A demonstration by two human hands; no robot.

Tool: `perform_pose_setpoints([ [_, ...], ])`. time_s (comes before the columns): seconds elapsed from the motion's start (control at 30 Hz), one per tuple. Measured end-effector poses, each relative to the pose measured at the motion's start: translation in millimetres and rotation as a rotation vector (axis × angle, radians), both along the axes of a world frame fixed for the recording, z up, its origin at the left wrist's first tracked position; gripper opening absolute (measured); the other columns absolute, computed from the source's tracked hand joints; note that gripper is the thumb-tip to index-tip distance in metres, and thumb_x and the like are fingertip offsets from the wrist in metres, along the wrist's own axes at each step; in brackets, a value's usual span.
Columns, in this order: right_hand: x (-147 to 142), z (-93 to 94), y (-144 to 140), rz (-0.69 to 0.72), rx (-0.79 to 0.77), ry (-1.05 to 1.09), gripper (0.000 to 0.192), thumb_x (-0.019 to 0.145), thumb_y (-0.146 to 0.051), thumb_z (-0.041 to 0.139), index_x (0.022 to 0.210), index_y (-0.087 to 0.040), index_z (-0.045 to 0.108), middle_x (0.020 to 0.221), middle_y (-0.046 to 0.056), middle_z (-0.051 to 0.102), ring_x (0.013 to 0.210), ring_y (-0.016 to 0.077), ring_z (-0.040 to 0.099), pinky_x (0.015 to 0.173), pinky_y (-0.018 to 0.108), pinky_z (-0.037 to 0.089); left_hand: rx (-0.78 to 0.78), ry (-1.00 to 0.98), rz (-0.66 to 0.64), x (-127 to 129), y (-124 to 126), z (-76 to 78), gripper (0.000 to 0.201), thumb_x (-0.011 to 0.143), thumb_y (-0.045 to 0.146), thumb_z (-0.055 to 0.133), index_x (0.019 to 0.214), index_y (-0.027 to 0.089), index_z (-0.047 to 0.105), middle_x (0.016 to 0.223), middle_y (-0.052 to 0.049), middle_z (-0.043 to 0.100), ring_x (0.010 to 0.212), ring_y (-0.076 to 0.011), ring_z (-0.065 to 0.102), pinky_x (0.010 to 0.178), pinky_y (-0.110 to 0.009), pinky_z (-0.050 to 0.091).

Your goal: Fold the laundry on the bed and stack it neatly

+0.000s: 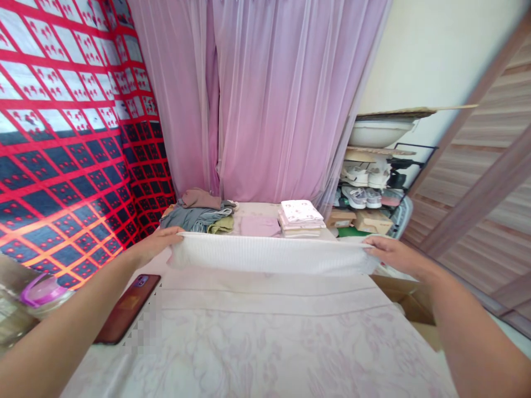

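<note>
The fingers of the left hand (pixel 160 239) pinch one end of a white ribbed cloth (pixel 271 254), and the fingers of the right hand (pixel 388 250) pinch the other end, so the cloth hangs stretched between the two hands as a long, narrow band. Both hands are closed on the fabric, thumbs on top as far as the head view shows. The cloth is held just above a bed (pixel 265 331) covered with a pale sheet bearing a faint floral print, and its lower edge looks to touch or nearly touch the sheet; which of the two cannot be told.

Beyond the cloth, at the far end of the bed, lies a loose heap of grey, brown and olive clothes (pixel 199 214), beside it a folded pink garment (pixel 260 225), and next to that a neat stack of folded white cloths (pixel 301 218). A phone (pixel 129 307) in a dark red case lies on the bed's left edge, near the left forearm. A red and dark checked blanket (pixel 70 149) hangs on the left, pink curtains (pixel 265 99) hang behind the bed, and a rack with shoes (pixel 369 188) stands to the right of the curtains.
</note>
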State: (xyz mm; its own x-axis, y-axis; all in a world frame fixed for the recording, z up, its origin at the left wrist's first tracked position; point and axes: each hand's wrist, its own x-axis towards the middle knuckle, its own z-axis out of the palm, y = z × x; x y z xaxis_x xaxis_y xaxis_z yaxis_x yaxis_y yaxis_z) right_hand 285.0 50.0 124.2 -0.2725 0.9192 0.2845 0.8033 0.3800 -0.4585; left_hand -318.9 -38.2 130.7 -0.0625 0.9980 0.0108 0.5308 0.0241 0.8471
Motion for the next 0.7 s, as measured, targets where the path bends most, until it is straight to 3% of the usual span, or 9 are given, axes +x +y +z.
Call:
perform_pose_setpoints([
  [0.17,18,6.3,-18,0.075,-0.236,0.191,0.025,0.073,-0.057,0.055,0.082,-0.036,0.066,0.074,-0.002,0.069,0.065,0.0193,0.059,0.059,0.032,0.048,-0.186,-0.065,0.008,7,-21,-15.5,0.055,0.058,0.067,0.065,0.087,0.02,0.06,0.067,0.003,0.058,0.061,-0.0166,0.055,0.055,-0.025,0.044],
  [0.3,22,-10.4,4,0.065,-0.333,0.151,0.028,0.069,-0.048,0.061,0.089,-0.031,0.069,0.083,0.003,0.073,0.072,0.0206,0.063,0.066,0.033,0.049,-0.315,0.023,-0.101,6,-4,-38.9,0.052,0.06,0.064,0.064,0.088,0.021,0.061,0.073,0.0,0.065,0.067,-0.0203,0.061,0.061,-0.03,0.05],
  [0.37,10,-28.8,21,-0.051,-0.297,0.084,0.023,0.067,-0.039,0.062,0.082,-0.024,0.071,0.086,0.007,0.073,0.078,0.0228,0.064,0.073,0.033,0.049,-0.256,0.265,-0.093,9,14,-51.9,0.041,0.065,0.056,0.06,0.085,0.021,0.063,0.082,-0.002,0.069,0.081,-0.0234,0.064,0.073,-0.033,0.051],
  [0.43,-11,-50.2,32,-0.216,-0.2,0.03,0.023,0.07,-0.03,0.056,0.085,-0.019,0.071,0.092,0.011,0.073,0.083,0.024,0.065,0.077,0.034,0.049,-0.163,0.533,-0.005,15,30,-64.7,0.034,0.069,0.044,0.056,0.091,0.02,0.065,0.099,-0.006,0.07,0.099,-0.0266,0.062,0.088,-0.036,0.048],
  [0.53,-50,-82.5,24,-0.327,0.0,-0.018,0.024,0.077,-0.024,0.051,0.089,-0.02,0.071,0.096,0.009,0.072,0.084,0.0223,0.066,0.076,0.033,0.049,-0.08,0.704,0.078,30,38,-82.1,0.039,0.073,0.032,0.05,0.108,0.017,0.062,0.122,-0.012,0.063,0.116,-0.0295,0.055,0.1,-0.041,0.04],
  [0.6,-77,-102.0,4,-0.211,0.099,0.018,0.023,0.08,-0.024,0.05,0.087,-0.024,0.072,0.096,0.005,0.072,0.085,0.0195,0.065,0.075,0.03,0.049,0.021,0.751,0.028,44,30,-92.2,0.037,0.078,0.029,0.045,0.108,0.017,0.063,0.122,-0.012,0.063,0.115,-0.028,0.055,0.101,-0.04,0.039],
  [0.7,-113,-125.3,-35,0.035,0.105,0.089,0.022,0.083,-0.024,0.05,0.091,-0.025,0.071,0.092,0.003,0.072,0.085,0.0177,0.065,0.076,0.029,0.05,0.202,0.754,-0.096,75,6,-106.9,0.029,0.083,0.026,0.042,0.098,0.021,0.067,0.104,-0.007,0.069,0.101,-0.0236,0.06,0.094,-0.037,0.043],
])
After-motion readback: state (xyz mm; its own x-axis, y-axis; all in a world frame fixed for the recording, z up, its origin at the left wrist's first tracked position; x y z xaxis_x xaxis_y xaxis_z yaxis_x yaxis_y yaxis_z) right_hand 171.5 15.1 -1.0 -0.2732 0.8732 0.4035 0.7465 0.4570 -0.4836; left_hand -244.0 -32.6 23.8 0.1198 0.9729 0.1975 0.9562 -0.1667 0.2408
